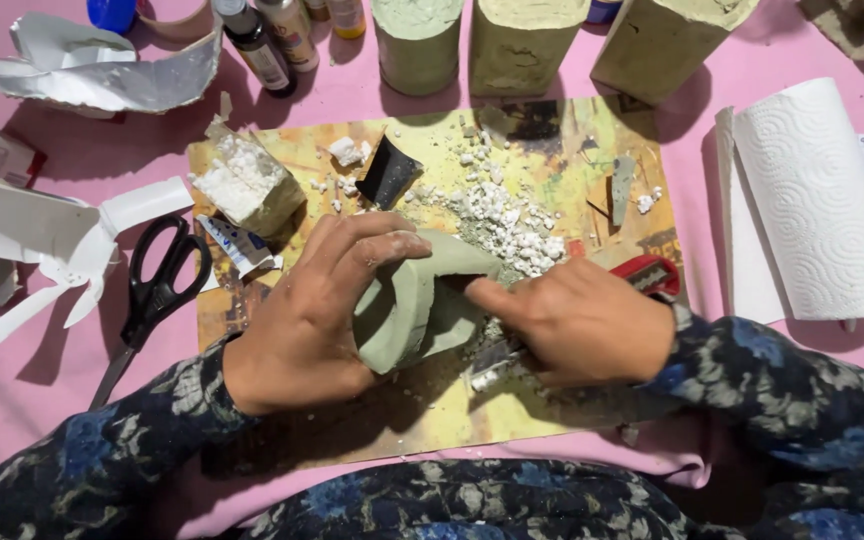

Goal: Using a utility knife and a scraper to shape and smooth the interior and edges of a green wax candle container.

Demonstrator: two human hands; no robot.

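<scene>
Left hand (317,315) clasps green block (414,305); right hand (577,320) grips knife (652,275) against it.

Bright, even light from above — soft shadows fall toward the pink table's (372,95) near edge; focus sharp throughout.

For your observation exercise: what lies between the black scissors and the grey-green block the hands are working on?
In the head view, the left hand lies between the scissors and the block, gripping the block. A small printed tube lies just above that line on the board.
</scene>
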